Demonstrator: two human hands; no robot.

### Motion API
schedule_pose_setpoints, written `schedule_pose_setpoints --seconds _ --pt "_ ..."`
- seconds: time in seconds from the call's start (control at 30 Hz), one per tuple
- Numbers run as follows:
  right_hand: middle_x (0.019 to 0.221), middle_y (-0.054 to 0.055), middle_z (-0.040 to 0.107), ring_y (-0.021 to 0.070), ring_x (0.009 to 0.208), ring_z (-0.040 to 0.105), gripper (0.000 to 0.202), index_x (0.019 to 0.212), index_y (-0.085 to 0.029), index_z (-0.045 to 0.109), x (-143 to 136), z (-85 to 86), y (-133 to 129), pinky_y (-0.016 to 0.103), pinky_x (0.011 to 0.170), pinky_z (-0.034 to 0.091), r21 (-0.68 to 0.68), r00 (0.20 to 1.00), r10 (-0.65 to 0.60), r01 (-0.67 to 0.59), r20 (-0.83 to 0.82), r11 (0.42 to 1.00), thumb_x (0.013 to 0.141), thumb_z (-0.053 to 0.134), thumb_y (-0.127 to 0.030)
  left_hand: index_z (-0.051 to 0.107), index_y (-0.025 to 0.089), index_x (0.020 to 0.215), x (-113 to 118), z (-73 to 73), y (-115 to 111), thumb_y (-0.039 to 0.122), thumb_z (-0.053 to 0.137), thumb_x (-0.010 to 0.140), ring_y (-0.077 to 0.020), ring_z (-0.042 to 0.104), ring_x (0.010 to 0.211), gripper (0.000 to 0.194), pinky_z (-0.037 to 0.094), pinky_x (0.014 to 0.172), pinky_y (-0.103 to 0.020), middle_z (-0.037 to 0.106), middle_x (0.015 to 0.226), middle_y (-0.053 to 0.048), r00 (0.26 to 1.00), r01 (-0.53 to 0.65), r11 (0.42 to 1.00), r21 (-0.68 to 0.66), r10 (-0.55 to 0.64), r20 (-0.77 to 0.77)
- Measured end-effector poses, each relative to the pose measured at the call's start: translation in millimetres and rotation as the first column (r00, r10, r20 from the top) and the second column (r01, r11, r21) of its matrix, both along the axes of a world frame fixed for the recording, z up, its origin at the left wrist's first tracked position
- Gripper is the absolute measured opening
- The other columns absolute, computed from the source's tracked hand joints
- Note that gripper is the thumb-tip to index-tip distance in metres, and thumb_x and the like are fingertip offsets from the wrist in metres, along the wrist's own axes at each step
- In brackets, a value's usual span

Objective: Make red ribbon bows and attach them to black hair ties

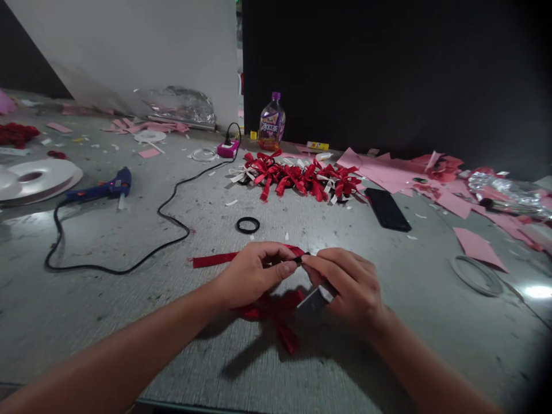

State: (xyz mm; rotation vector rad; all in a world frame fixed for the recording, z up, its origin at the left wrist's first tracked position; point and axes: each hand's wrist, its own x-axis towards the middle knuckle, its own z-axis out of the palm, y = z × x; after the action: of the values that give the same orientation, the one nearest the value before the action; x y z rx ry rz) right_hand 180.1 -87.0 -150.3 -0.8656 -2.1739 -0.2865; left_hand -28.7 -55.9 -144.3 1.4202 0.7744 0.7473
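Observation:
My left hand (pixel 254 273) and my right hand (pixel 351 282) meet above the near middle of the table, fingertips pinched. Between them shows a short piece of a black hair tie (pixel 302 258), mostly hidden by the fingers. A red ribbon (pixel 215 260) runs out to the left behind my left hand. Below the hands hangs a red ribbon bow (pixel 278 316), slightly blurred. From under my right hand juts a flat metal blade (pixel 314 300), perhaps of scissors; its handle is hidden. Another black hair tie (pixel 248 225) lies flat just beyond my hands.
Red bows (pixel 297 178) are piled at the back. A blue glue gun (pixel 103 187) with a black cord and a white ribbon spool (pixel 43 178) lie left. A bottle (pixel 271 123), a phone (pixel 388 209) and pink paper (pixel 388 169) stand or lie farther off.

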Motion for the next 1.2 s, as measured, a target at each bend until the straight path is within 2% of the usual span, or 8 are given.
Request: schedule_pose_setpoints --seconds 0.13,0.23,0.37,0.43,0.53,0.77,1.0,1.2 --pt "0.09 0.004 0.072 0.0164 0.072 0.065 0.025 0.117 -0.019 0.058 0.3 0.8 0.6 0.032 0.066 0.046 -0.054 0.997 -0.082 0.082 0.009 0.995 0.093 0.055 -0.012 0.063 0.017 0.087 0.9 -4.5 3.2 0.041 0.071 0.081 -0.0073 0.049 0.055 0.027 0.039 0.051 -0.022 0.062 0.076 0.0 0.992 -0.026 0.978 -0.206 0.05 0.115" --pt "0.087 0.005 0.072 0.0182 0.068 0.063 0.018 0.112 -0.018 0.058 -0.5 1.9 4.3 0.034 0.064 0.042 -0.138 0.974 -0.181 0.2 0.137 0.97 0.098 0.048 -0.021 0.062 0.016 0.08 1.8 -7.7 4.7 0.046 0.07 0.082 -0.0064 0.051 0.052 0.031 0.041 0.051 -0.021 0.064 0.076 0.0 0.978 -0.031 0.952 -0.304 0.092 0.19" --pt "0.092 0.009 0.069 0.0231 0.078 0.062 0.038 0.113 -0.014 0.055 -4.2 1.8 7.7 0.037 0.073 0.04 -0.237 0.958 -0.192 0.241 0.212 0.941 0.099 0.043 -0.047 0.065 0.014 0.077 3.1 -10.5 3.5 0.045 0.073 0.079 -0.0065 0.051 0.05 0.032 0.041 0.049 -0.021 0.063 0.072 0.0 0.956 -0.054 0.933 -0.355 0.152 0.253" --pt "0.092 0.009 0.067 0.0238 0.079 0.06 0.044 0.112 -0.014 0.054 -6.0 2.4 6.8 0.038 0.075 0.038 -0.277 0.961 -0.174 0.23 0.213 0.933 0.1 0.036 -0.052 0.065 0.013 0.08 3.8 -10.9 2.8 0.041 0.076 0.076 -0.0066 0.051 0.049 0.03 0.041 0.048 -0.021 0.062 0.072 0.0 0.945 -0.068 0.91 -0.409 0.19 0.267" --pt "0.089 0.008 0.063 0.0241 0.079 0.057 0.04 0.105 -0.016 0.056 -7.7 3.9 4.0 0.039 0.077 0.036 -0.313 0.955 -0.176 0.248 0.24 0.917 0.102 0.029 -0.046 0.064 0.014 0.079 4.6 -10.6 3.4 0.032 0.079 0.074 -0.0069 0.052 0.048 0.024 0.041 0.047 -0.019 0.06 0.067 0.001 0.92 -0.057 0.874 -0.482 0.234 0.315" --pt "0.088 0.008 0.062 0.024 0.081 0.056 0.037 0.101 -0.016 0.06 -9.6 3.0 2.1 0.038 0.078 0.034 -0.319 0.942 -0.184 0.272 0.281 0.908 0.102 0.032 -0.04 0.058 0.014 0.073 4.8 -8.2 4.8 0.019 0.073 0.078 -0.0074 0.053 0.051 0.017 0.048 0.051 -0.019 0.058 0.064 0.001 0.868 0.009 0.833 -0.554 0.269 0.418" --pt "0.086 0.008 0.062 0.024 0.079 0.055 0.037 0.102 -0.015 0.061 -12.9 1.9 1.8 0.037 0.075 0.035 -0.3 0.949 -0.188 0.262 0.253 0.917 0.102 0.035 -0.04 0.058 0.015 0.074 4.7 -10.6 1.7 0.012 0.073 0.074 -0.0091 0.059 0.05 0.015 0.048 0.052 -0.018 0.062 0.065 0.001 0.867 0.09 0.83 -0.55 0.206 0.454" --pt "0.086 0.008 0.062 0.0239 0.078 0.055 0.035 0.101 -0.015 0.062 -12.8 1.3 0.9 0.037 0.075 0.035 -0.295 0.958 -0.192 0.25 0.213 0.922 0.101 0.036 -0.039 0.056 0.015 0.074 4.4 -10.4 0.2 0.014 0.074 0.073 -0.0091 0.059 0.052 0.018 0.048 0.055 -0.019 0.062 0.066 0.002 0.873 0.056 0.844 -0.533 0.217 0.436"
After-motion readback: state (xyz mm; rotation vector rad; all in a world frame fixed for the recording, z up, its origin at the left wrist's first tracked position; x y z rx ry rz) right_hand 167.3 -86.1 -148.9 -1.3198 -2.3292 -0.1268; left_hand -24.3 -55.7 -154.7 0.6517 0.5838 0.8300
